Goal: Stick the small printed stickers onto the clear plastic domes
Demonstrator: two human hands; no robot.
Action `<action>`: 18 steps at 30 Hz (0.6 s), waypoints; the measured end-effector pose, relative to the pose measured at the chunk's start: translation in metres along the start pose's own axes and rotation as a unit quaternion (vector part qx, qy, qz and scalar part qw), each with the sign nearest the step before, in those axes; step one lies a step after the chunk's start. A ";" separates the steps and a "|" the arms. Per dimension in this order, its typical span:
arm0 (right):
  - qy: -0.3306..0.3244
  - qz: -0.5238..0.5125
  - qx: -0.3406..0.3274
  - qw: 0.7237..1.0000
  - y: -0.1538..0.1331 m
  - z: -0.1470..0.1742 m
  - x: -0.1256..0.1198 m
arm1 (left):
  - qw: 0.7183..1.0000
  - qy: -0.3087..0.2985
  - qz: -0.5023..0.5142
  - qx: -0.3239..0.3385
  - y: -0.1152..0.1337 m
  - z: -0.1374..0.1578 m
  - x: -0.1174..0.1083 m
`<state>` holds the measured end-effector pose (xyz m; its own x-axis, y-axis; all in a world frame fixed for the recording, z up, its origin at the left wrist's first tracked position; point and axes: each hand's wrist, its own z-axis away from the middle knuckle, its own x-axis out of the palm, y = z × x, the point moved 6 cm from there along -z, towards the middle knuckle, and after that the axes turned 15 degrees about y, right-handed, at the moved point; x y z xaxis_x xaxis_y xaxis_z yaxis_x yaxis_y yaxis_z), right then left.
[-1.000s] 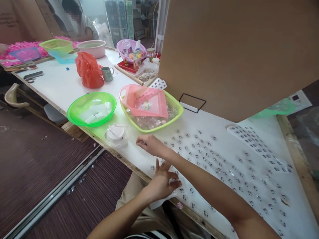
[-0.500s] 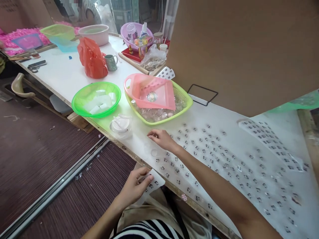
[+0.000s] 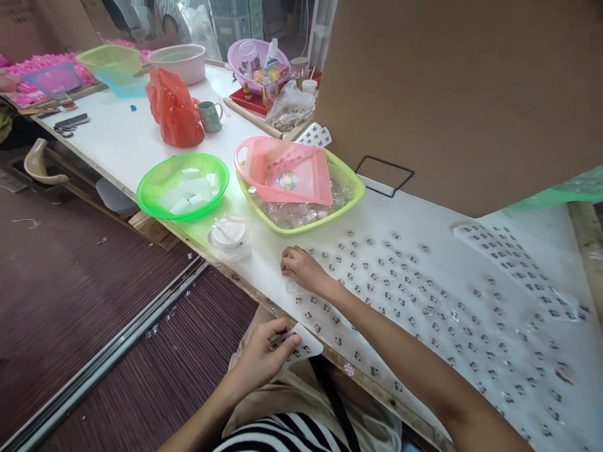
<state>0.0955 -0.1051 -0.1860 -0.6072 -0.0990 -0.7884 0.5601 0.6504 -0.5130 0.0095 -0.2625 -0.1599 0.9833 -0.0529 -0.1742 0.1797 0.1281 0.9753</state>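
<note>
Pinching a white printed sheet between thumb and fingers, the person's left hand keeps a firm grip on it at the near edge of the table. The right hand has its fingers curled in a narrow grip, just beside a clear disc; from where I stand I cannot tell whether it holds anything. Small dark-printed pieces spread toward the table's right edge. Beyond that hand sits a yellow-green basket, a pink tray lying across it.

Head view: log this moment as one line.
left hand: pinching printed sheet; right hand: curled, grasp unclear; beyond right hand: yellow-green basket
</note>
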 end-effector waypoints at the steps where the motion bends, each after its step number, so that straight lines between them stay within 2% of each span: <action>1: 0.019 -0.018 0.013 1.000 0.001 0.000 -0.003 | 1.000 0.002 -0.002 0.000 -0.001 0.000 0.000; 4: 0.056 -0.109 0.115 0.986 0.009 0.002 -0.007 | 1.000 0.005 -0.003 -0.002 -0.004 -0.002 0.002; 7: 0.020 -0.195 0.260 0.945 0.023 0.006 0.002 | 1.000 0.001 0.004 -0.004 -0.004 -0.003 0.004; 9: 0.003 -0.216 0.305 0.928 0.029 0.007 0.007 | 1.000 -0.003 0.007 -0.002 -0.002 -0.004 0.006; 11: 0.022 -0.205 0.318 0.925 0.034 0.007 0.005 | 1.000 -0.004 0.007 0.000 -0.002 -0.005 0.007; 14: 0.087 -0.161 0.326 0.927 0.040 0.012 -0.007 | 1.000 0.003 0.001 -0.001 -0.004 -0.006 0.006; 16: 0.132 -0.116 0.285 0.942 0.036 0.017 -0.020 | 1.000 0.007 -0.004 -0.001 -0.006 -0.007 0.004; 18: 0.138 -0.085 0.212 0.964 0.024 0.023 -0.028 | 1.000 0.009 -0.006 -0.001 -0.007 -0.008 0.003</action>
<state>0.1391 -0.1042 -0.1842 -0.8044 0.0663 -0.5904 0.5840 0.2708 -0.7653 0.0118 -0.2560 -0.1679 0.9813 -0.0365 -0.1892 0.1924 0.1296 0.9727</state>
